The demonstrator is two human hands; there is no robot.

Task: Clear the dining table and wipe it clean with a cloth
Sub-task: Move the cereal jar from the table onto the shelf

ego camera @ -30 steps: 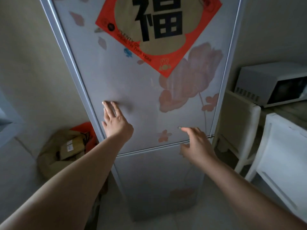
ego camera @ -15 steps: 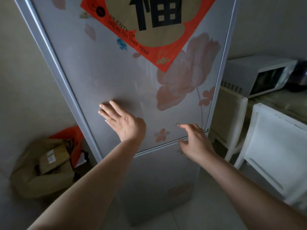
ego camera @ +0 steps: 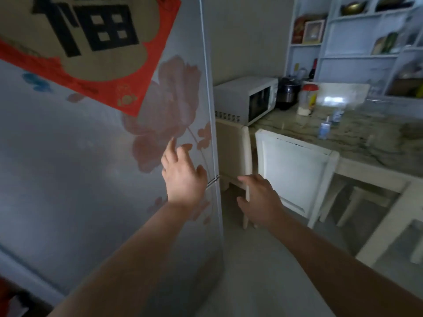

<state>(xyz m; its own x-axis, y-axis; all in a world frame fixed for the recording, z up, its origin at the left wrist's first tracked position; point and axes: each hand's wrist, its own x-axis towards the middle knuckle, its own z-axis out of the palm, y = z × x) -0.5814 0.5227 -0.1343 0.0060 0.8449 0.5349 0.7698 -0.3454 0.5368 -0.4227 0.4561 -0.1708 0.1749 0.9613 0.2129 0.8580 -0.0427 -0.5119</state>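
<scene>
Both hands are open and hold nothing: the left hand (ego camera: 183,177) is spread in front of the fridge door (ego camera: 96,170), probably because it has just closed it, and the right hand (ego camera: 258,200) hangs free beside the door's edge. The dining table (ego camera: 366,143) stands to the right, behind a white chair (ego camera: 295,177). On it are a microwave (ego camera: 245,99), a red-lidded jar (ego camera: 307,99) with a little pale content at its bottom, and small bottles (ego camera: 325,130); no cloth is visible.
</scene>
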